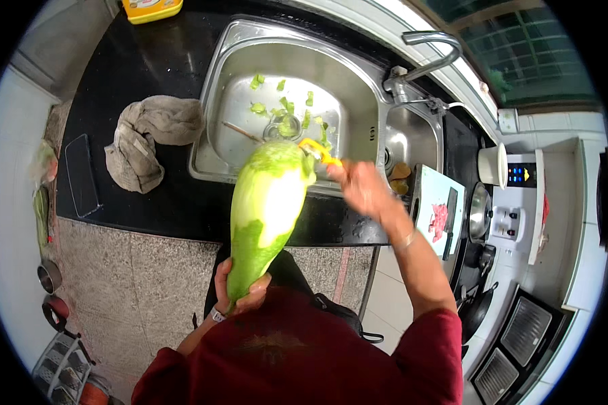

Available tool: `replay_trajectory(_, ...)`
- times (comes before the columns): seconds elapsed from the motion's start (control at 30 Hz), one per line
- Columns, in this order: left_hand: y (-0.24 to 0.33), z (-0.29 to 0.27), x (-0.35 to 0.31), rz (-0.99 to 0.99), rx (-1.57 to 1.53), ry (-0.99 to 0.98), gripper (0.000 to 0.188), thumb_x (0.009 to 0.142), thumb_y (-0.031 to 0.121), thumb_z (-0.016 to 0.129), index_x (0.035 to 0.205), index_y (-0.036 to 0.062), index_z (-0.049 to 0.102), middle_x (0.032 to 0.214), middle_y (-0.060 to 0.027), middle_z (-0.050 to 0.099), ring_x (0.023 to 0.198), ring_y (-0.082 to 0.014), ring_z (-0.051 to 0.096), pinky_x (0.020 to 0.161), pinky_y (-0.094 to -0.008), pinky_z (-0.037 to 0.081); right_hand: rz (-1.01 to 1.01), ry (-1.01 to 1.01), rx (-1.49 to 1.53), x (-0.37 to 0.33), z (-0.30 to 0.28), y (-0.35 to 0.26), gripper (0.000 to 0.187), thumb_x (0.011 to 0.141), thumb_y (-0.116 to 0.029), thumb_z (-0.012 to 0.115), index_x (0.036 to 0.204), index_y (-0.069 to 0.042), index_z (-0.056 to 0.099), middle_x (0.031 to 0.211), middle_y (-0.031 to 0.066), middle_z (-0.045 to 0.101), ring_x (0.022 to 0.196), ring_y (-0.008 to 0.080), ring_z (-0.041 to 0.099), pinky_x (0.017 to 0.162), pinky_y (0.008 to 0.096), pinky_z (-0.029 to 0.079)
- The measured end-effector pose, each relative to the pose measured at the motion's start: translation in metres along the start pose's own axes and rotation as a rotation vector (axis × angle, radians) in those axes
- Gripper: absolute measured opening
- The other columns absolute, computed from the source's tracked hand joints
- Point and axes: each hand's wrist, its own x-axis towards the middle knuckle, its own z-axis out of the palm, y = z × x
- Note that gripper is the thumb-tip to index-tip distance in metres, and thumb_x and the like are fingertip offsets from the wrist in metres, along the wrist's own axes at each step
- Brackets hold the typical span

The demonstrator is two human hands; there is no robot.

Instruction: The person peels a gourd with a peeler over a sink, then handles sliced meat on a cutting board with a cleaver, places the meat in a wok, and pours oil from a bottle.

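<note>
A big pale-green bottle gourd point(267, 209) slants up from my body, its wide end over the near edge of the sink. Much of its upper part is peeled to pale flesh; darker skin covers the narrow lower end. My left hand point(243, 290) is wrapped round that narrow end. In my right hand point(363, 187) is a yellow peeler point(323, 152), its head against the gourd's wide end. Green peel strips point(287, 106) lie scattered in the steel sink point(344, 74) around the drain, with a thin brown stick point(242, 131) among them.
A crumpled grey cloth point(142, 138) lies on the black counter left of the sink. A tap point(429, 57) rises at the back right. At right, a cutting board point(432, 185) holds chopped meat point(439, 221) and a knife point(450, 219). A yellow container point(152, 8) stands far left.
</note>
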Motion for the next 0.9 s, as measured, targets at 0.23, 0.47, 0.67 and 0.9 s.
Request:
replay_trajectory(0.23, 0.009, 0.014, 0.004, 0.036, 0.079, 0.158, 0.078, 0.094, 0.068, 0.042, 0.132, -0.0001, 0.048, 0.071, -0.0093, 0.053, 0.038, -0.0073, 0.041, 0.032, -0.0214, 0.036, 0.039, -0.085, 0.091, -0.008, -0.023, -0.016, 0.058, 0.100, -0.054, 0.049, 0.085, 0.000, 0.066, 0.076, 0.0280, 0.065, 0.070, 0.0419, 0.063, 0.067, 0.0451, 0.053)
replay_trajectory(0.47, 0.005, 0.036, 0.008, 0.034, 0.353, 0.489, 0.074, 0.094, 0.061, 0.045, 0.132, -0.0025, 0.048, 0.076, -0.0125, 0.057, 0.038, -0.0092, 0.040, 0.031, -0.0217, 0.034, -0.150, -0.240, -0.025, -0.026, -0.012, -0.034, 0.048, 0.100, -0.048, 0.049, 0.093, -0.006, 0.069, 0.080, 0.0262, 0.067, 0.079, 0.0442, 0.066, 0.074, 0.0536, 0.052)
replay_trajectory(0.67, 0.008, 0.036, 0.012, -0.070, 0.626, 0.547, 0.069, 0.091, 0.053, 0.051, 0.131, -0.0023, 0.049, 0.079, -0.0147, 0.060, 0.043, -0.0126, 0.046, 0.037, -0.0247, 0.036, 0.081, -0.013, -0.200, 0.001, 0.000, 0.050, 0.051, 0.101, -0.047, 0.048, 0.100, -0.001, 0.069, 0.079, 0.0290, 0.065, 0.076, 0.0429, 0.067, 0.069, 0.0474, 0.053)
replay_trajectory(0.9, 0.000, 0.035, 0.021, -0.018, 0.810, 0.780, 0.058, 0.086, 0.044, 0.062, 0.122, -0.0006, 0.051, 0.081, -0.0139, 0.060, 0.050, -0.0170, 0.051, 0.041, -0.0258, 0.038, -0.075, -0.274, -0.070, -0.043, 0.011, -0.027, 0.056, 0.104, -0.048, 0.040, 0.094, 0.001, 0.065, 0.071, 0.0247, 0.065, 0.075, 0.0454, 0.066, 0.071, 0.0533, 0.053)
